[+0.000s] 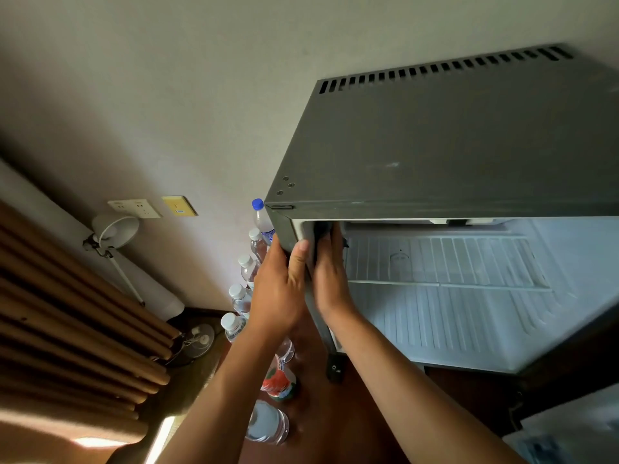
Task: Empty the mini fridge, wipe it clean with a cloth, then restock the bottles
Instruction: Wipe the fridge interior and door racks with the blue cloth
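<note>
Mini fridge (452,145): door open, interior shelves bare, standing on a dark counter (469,390). Left hand (278,296) grips the fridge's left front edge, thumb curled round it; right hand (330,279) presses a dark cloth (320,229) flat against the inner wall, fingers straight. Bottles (239,298) stand beside the fridge's left side.

Both hands reach forward, left (279,289) fingers curled, right (330,279) flat.

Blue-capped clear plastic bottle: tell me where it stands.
In the head view, the blue-capped clear plastic bottle stands left of the grey mini fridge, by its top front corner, at the far end of the bottle row.
</note>
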Available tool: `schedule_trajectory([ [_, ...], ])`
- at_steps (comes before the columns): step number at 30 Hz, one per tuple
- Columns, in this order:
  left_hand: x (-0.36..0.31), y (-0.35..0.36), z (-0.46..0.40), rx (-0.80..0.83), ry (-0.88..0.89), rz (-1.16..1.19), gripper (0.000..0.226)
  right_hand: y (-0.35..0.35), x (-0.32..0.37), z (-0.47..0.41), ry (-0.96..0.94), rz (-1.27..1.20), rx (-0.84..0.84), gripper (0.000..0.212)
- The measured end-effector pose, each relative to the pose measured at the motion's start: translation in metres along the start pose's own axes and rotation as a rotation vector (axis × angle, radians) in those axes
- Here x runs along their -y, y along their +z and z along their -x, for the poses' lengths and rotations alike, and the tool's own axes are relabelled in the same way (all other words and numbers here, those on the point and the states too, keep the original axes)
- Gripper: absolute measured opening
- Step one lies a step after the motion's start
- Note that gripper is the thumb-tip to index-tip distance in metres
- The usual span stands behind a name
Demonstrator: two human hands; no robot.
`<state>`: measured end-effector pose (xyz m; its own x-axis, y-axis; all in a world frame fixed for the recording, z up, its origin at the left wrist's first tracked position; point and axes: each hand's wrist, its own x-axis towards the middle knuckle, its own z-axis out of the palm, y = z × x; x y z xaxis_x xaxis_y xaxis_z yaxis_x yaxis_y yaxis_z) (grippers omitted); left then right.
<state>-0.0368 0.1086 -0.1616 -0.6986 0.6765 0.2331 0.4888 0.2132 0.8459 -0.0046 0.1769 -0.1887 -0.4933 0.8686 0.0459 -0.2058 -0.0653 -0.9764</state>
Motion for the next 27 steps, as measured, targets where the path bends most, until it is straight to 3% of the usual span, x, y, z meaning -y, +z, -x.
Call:
schedule_trajectory([
  [5, -0.001, -0.001, 0.0, 0.017, 0.004, -0.024, 0.063, -0.001, -0.008, 0.001, 0.014, -0.005, -0.003, 0.064],
  [9, -0.001, -0.002, 0.0, 0.021, 0.02, -0.034, 0.062, -0.008, -0.011, 0.013, 0.067, -0.036, 0.041, 0.047],
  [15, 0.003, -0.005, 0.0, 0.034, 0.017, -0.049, 0.052, -0.017, -0.007, 0.038, 0.098, -0.094, 0.133, 0.043],
  [21, 0.014, -0.011, 0.001, 0.067, 0.029, -0.035, 0.021, -0.015, 0.01, 0.038, -0.037, -0.041, 0.09, 0.036],
  [27, 0.014, -0.011, 0.0, 0.083, 0.061, -0.043, 0.025, 0.0, 0.032, 0.025, -0.197, -0.016, 0.104, 0.04],
])
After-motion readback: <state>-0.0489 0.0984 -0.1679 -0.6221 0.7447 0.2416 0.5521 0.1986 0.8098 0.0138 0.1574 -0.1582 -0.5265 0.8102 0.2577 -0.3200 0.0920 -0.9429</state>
